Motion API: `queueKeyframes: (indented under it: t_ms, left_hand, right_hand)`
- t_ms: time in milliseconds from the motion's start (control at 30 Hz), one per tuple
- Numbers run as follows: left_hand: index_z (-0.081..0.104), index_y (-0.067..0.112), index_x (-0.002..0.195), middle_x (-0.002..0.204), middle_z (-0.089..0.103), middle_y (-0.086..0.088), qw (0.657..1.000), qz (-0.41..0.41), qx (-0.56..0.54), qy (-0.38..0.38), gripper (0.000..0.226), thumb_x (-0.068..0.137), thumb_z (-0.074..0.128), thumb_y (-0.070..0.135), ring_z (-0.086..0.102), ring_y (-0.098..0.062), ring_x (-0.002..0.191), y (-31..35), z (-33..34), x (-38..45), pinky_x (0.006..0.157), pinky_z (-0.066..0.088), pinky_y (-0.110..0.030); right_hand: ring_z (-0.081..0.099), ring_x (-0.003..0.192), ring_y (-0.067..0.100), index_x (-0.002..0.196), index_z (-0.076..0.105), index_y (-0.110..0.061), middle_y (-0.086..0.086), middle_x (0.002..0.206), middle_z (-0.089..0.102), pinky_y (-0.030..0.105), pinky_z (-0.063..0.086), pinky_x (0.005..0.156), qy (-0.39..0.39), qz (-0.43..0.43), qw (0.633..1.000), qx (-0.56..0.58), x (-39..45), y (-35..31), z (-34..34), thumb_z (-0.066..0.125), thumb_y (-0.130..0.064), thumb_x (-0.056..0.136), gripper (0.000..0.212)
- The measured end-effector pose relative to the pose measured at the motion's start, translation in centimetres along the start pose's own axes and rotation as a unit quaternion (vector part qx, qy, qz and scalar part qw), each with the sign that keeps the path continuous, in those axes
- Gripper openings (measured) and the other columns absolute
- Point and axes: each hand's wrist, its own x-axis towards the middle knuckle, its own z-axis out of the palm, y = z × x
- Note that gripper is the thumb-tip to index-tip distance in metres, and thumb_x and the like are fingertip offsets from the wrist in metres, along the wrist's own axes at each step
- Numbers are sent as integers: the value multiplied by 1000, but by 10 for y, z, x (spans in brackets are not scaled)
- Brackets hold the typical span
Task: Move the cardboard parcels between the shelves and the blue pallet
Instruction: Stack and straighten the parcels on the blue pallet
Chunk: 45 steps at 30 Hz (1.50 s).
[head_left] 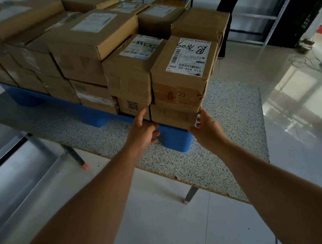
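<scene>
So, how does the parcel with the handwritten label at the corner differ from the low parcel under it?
The labelled parcel is taller and carries a white label on top; the low parcel is flatter, its top hidden. The left hand and right hand touch the low one only. Both are taped brown cardboard on the blue pallet.

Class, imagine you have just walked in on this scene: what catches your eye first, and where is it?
First, the stack of cardboard parcels crowding the blue pallet on a speckled table. Next, the left hand and right hand at either side of the nearest bottom parcel, under one labelled in bold black handwriting.
</scene>
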Motion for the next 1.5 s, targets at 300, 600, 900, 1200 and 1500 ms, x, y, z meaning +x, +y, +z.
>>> queueKeyframes:
  t_ms: [300, 600, 900, 1200, 1500]
  left_hand:
    - [32, 16, 143, 136, 45, -13, 826, 374, 347, 240, 69, 84, 64, 32, 44, -27, 121, 63, -30, -22, 94, 39, -40]
    - [31, 22, 145, 149, 29, -2, 737, 324, 576, 142, 63, 89, 60, 25, 27, -28, 136, 102, -44, 10, 106, 31, -45]
    - [40, 23, 140, 142, 40, -2, 726, 341, 575, 160, 56, 88, 61, 26, 31, -28, 129, 107, -42, 24, 102, 31, -42]
    - [41, 24, 139, 140, 42, -3, 731, 332, 576, 154, 54, 89, 60, 25, 32, -29, 127, 112, -44, 27, 102, 32, -44]
    - [30, 23, 145, 142, 42, -10, 792, 310, 507, 139, 56, 92, 47, 18, 33, -30, 131, 124, -43, 17, 104, 31, -45]
  right_hand:
    - [51, 120, 20, 147, 26, -26, 2, 138, 50, 31, 43, 85, 93, -65, 993, 11, -6, -23, -41, 69, -53, 76, 87]
    - [61, 107, 26, 140, 34, -28, 7, 128, 59, 47, 54, 85, 65, -71, 995, 25, 1, -41, -47, 65, -31, 86, 62]
    - [59, 111, 24, 147, 26, -26, 6, 134, 56, 47, 53, 87, 66, -63, 995, 50, 6, -33, -36, 62, -31, 89, 68]
    - [60, 110, 26, 148, 23, -25, 9, 134, 56, 48, 52, 87, 73, -66, 995, 22, 7, -34, -32, 59, -35, 91, 68]
    - [51, 121, 24, 147, 30, -21, 7, 139, 50, 41, 48, 93, 93, -40, 995, -9, 15, -19, -47, 48, -19, 93, 58]
